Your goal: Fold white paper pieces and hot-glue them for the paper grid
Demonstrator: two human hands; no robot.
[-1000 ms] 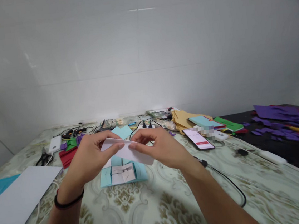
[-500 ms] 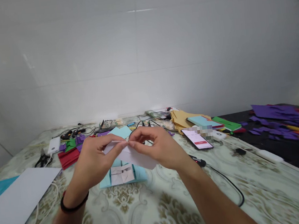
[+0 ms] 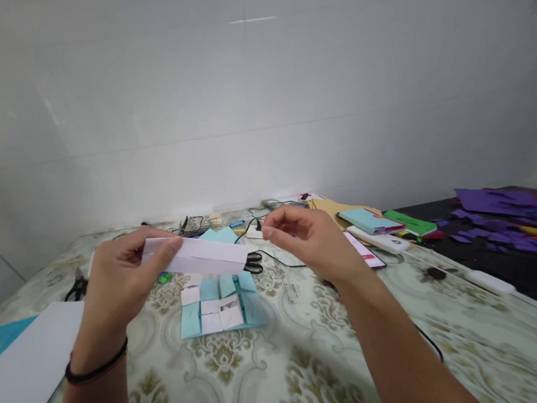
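Note:
My left hand (image 3: 125,279) pinches a folded strip of white paper (image 3: 207,255) between thumb and fingers. The strip is held in the air, its free end pointing right. Apart from the paper, my right hand (image 3: 306,239) hovers on the right with loosely curled fingers. Its thumb and index tips are close to each other, and nothing shows between them. Below the strip, a panel of folded light-blue and white paper squares (image 3: 219,305) lies on the patterned tablecloth (image 3: 250,384).
Black-handled scissors (image 3: 253,263) lie behind the strip. White sheets (image 3: 31,377) are at the left, near more scissors (image 3: 78,286). On the right are a phone (image 3: 364,252), a white device (image 3: 382,239), coloured paper stacks (image 3: 372,220) and purple scraps (image 3: 495,230). Cables cross the table.
Both hands were together on the white paper. My right hand has let go and moved right and up; my left hand has shifted left with the strip.

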